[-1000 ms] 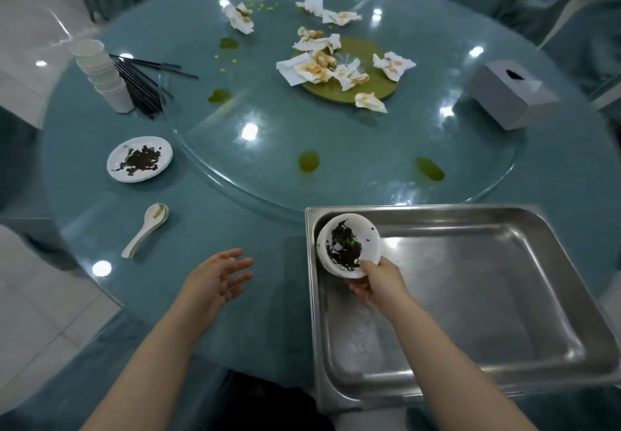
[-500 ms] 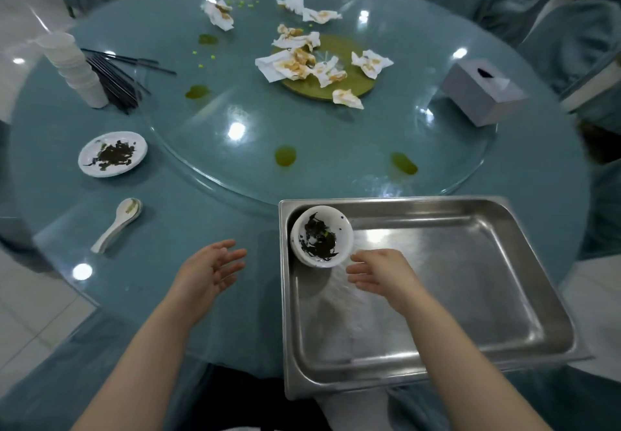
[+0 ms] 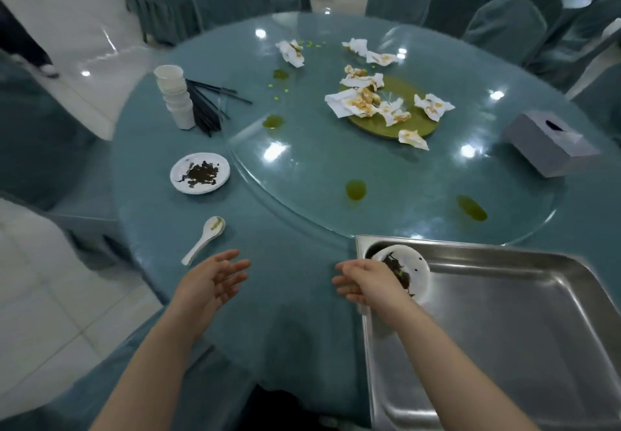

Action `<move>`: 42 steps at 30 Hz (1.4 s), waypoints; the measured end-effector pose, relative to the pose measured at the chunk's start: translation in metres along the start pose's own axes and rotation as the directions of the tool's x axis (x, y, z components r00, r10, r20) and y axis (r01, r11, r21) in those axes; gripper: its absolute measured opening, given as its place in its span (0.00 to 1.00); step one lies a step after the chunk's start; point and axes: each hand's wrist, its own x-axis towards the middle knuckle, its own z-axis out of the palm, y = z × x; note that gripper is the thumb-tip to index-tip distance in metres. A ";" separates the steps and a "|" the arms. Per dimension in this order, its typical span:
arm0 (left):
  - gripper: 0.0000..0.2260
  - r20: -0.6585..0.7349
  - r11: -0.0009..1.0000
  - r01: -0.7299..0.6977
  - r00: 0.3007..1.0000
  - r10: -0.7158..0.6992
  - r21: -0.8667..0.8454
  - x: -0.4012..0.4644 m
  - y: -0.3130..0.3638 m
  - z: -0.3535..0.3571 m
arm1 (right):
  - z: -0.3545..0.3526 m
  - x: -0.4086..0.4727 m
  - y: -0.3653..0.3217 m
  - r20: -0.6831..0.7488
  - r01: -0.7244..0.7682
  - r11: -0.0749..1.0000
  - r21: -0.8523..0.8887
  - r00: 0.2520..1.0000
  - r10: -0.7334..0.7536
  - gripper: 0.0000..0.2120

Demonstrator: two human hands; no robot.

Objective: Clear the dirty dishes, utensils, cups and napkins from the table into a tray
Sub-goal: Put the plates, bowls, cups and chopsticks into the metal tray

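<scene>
Trouble looms if the empty, loose-fingered left hand (image 3: 215, 276) fumbles the slick spoon (image 3: 205, 239), while the right hand (image 3: 366, 282) hangs slack, holding nothing, beside the bowl (image 3: 416, 269) in the tray (image 3: 504, 329).

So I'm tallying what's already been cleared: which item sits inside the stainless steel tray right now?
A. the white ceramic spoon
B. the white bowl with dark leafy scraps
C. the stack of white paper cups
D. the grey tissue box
B: the white bowl with dark leafy scraps sits in the near-left corner of the stainless steel tray, while the white ceramic spoon, the stack of white paper cups and the grey tissue box are all out on the table.
</scene>
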 end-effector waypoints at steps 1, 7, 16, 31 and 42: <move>0.11 -0.009 1.000 -0.008 1.000 0.008 -0.006 0.001 0.005 -0.011 | 0.012 0.003 -0.003 0.006 0.004 1.000 -0.013 1.000 -0.003 0.06; 0.09 -0.079 0.999 -0.046 0.996 0.045 -0.007 0.023 0.033 -0.076 | 0.084 0.024 -0.018 0.037 0.017 0.995 -0.096 0.999 -0.013 0.06; 0.13 -0.164 0.919 -0.042 0.980 0.114 0.392 0.077 0.028 -0.111 | 0.126 0.067 -0.026 0.075 -0.038 0.978 -0.207 0.996 0.055 0.06; 0.10 -0.099 0.122 0.074 0.973 0.210 0.990 0.154 0.022 -0.073 | 0.165 0.189 -0.088 0.177 -0.032 0.942 -0.335 0.979 0.097 0.04; 0.08 -0.246 0.341 0.130 0.914 0.322 0.931 0.123 0.033 -0.113 | 0.238 0.248 -0.124 0.223 -0.122 0.979 -0.163 0.962 0.157 0.12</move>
